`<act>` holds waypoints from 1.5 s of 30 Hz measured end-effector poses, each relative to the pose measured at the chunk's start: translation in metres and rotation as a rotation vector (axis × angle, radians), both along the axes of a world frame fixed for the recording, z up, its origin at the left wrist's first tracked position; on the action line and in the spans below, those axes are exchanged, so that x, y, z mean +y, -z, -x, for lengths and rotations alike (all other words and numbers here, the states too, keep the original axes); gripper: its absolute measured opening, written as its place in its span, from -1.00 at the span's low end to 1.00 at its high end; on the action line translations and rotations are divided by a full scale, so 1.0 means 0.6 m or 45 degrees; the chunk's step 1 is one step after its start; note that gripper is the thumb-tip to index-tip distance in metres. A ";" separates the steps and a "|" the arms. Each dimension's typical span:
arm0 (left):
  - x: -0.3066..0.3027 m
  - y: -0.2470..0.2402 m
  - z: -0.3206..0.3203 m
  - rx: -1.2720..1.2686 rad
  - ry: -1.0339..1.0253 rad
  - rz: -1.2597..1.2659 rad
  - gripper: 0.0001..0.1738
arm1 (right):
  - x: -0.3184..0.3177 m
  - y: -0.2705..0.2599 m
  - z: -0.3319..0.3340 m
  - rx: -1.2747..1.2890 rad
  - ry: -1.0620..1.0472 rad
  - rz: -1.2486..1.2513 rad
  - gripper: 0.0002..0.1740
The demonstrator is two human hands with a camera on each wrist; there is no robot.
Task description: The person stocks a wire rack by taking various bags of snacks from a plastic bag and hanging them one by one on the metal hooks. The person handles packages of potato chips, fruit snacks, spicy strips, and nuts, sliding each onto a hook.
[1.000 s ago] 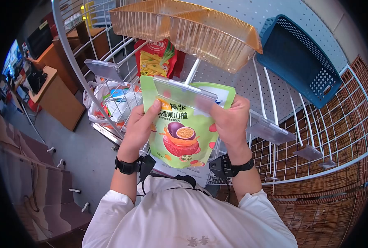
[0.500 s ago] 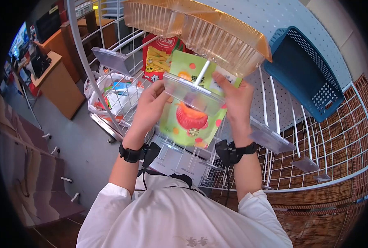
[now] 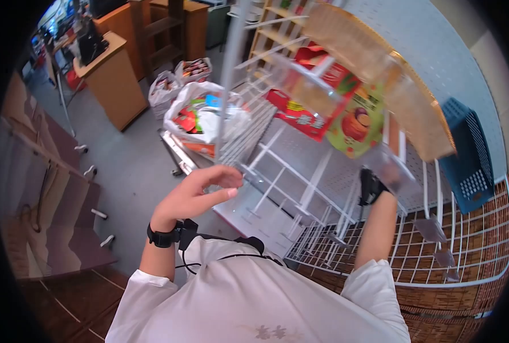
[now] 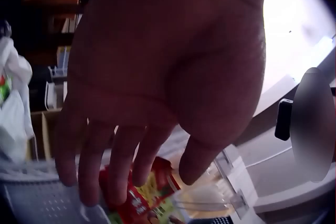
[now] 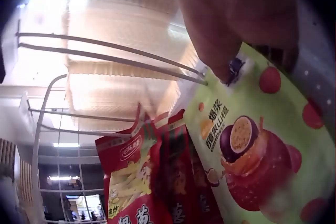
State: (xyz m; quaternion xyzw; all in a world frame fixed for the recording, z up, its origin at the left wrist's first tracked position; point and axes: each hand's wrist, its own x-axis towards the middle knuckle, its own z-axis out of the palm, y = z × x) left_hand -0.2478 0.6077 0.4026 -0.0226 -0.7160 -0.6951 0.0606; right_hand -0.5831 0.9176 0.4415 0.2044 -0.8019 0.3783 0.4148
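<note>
Pegboard [image 3: 437, 57] pale, perforated | floor [image 3: 129, 166] grey | left grip [image 3: 191, 197] spread | right grip [image 5: 241, 16] pinching green pouch [image 5: 257, 140]

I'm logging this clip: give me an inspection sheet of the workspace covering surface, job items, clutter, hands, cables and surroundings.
Surface: wire rack with a perforated panel.
Job's things: green pouch beside red snack bags; whether it is hooked is hidden.
Clutter: amber plastic tray and teal basket at the rack; filled white bag nearby.
Hands: right hand at the pouch's top, grip partly hidden; left hand empty, apart from the goods.
Cables: black cable across the white shirt.
Surroundings: grey floor, wooden desk.
</note>
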 end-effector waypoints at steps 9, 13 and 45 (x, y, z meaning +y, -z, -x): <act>-0.391 0.126 -0.273 -0.548 -0.592 0.322 -0.66 | -0.141 0.108 -0.331 -0.010 0.325 0.226 -0.64; -0.513 0.131 -0.357 -0.702 -0.823 0.543 -0.68 | -0.391 0.160 -0.479 -0.129 -0.296 -0.019 -0.88; -0.734 0.186 0.219 -0.636 0.092 0.616 -0.69 | -0.767 0.470 -0.077 -1.157 0.094 -0.763 -0.40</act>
